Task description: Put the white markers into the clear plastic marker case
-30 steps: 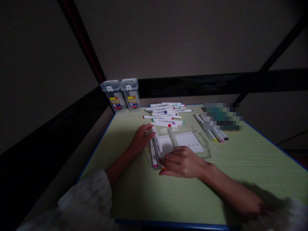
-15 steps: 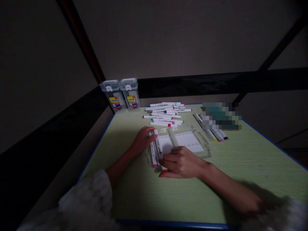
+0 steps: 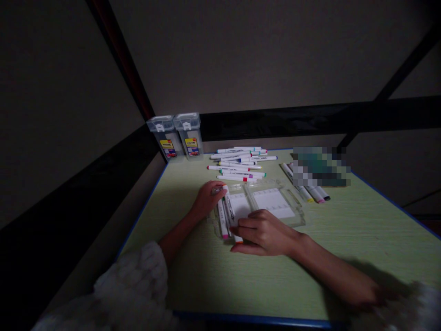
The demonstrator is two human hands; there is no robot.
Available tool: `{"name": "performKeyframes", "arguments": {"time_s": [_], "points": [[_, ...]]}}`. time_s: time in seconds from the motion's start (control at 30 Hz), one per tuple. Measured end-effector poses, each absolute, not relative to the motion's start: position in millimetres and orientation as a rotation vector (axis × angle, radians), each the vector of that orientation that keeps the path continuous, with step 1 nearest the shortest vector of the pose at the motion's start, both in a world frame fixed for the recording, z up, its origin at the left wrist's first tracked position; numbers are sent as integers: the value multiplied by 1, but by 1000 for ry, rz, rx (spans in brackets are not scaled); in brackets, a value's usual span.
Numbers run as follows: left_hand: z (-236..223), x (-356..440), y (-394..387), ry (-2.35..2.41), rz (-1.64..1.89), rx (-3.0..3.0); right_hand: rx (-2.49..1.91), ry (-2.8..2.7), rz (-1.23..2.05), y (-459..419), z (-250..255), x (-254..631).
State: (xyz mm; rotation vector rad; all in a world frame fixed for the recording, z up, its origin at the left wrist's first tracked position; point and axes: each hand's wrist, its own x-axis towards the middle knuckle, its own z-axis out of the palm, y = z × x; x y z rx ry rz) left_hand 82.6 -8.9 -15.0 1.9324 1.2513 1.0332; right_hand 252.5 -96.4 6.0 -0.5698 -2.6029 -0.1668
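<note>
My left hand (image 3: 206,201), left of the frame's centre, is pinched closed on the far end of an orange-capped marker (image 3: 228,208), thumb laid over its barrel. My right hand (image 3: 265,233), just below centre, has its fingers curled at the marker's near end; I can't tell whether they close on it. The marker slants across the left part of an open clear case (image 3: 295,225) in the middle of the frame, beside a pink-capped marker (image 3: 223,220). Loose markers (image 3: 234,178) lie above the case, and two lidded containers (image 3: 191,138) stand toward the upper left.
</note>
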Motion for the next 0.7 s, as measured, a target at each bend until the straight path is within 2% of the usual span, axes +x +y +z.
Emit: {"name": "performKeyframes", "arguments": {"time_s": [0.7], "points": [[-20,88,-5,1273,1033,2043,-624,-2627,-29,-96,6,255]]}}
